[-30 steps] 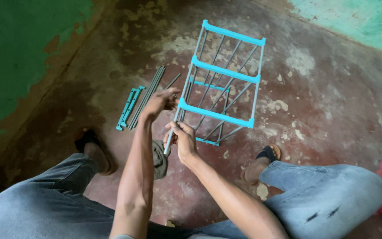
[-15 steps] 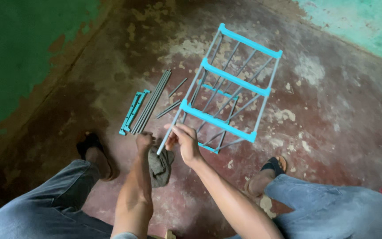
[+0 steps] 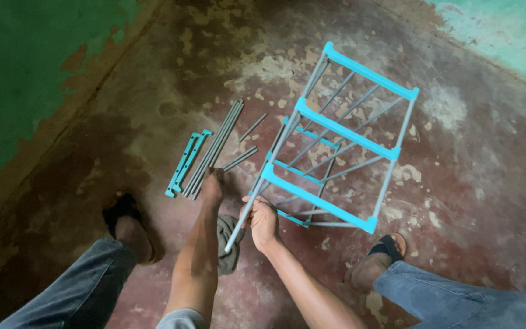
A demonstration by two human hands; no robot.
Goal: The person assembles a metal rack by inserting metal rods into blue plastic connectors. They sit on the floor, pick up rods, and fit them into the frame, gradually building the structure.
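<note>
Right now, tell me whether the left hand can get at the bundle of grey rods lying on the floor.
Probably yes. The left hand hovers right at the near end of the grey rods, with only bare floor between them. The rack stands off to the right, clear of that path.

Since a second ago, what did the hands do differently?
The left hand came down from the rack's top corner to reach toward the loose rods on the floor. The right hand kept its grip on the rack's leg pole. The cloth stayed beneath.
</note>
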